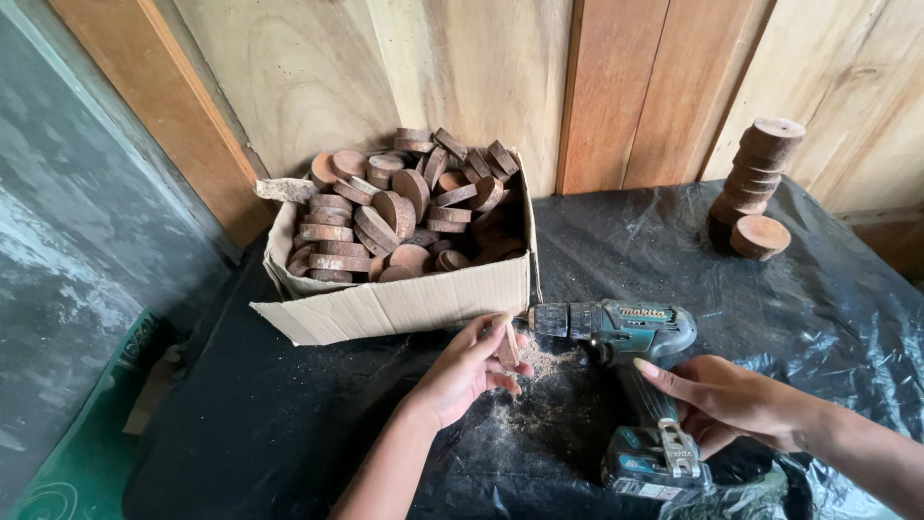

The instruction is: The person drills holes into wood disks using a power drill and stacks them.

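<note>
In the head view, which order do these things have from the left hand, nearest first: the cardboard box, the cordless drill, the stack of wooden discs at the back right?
1. The cordless drill: its chuck is just right of the left hand.
2. The cardboard box: directly behind the hand, full of wooden discs. It is nearly as close as the drill.
3. The stack of wooden discs: far back right, against the wooden wall.

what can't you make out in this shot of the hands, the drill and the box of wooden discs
- Head view: the drill bit, hidden behind the left hand and the wooden disc it holds against the cordless drill.
- The right hand's palm and trigger finger, hidden behind the drill grip.
- Discs deeper in the cardboard box, covered by the top layer and front wall.
- The base of the stack of discs, lost in shadow on the black plastic sheet.
</note>
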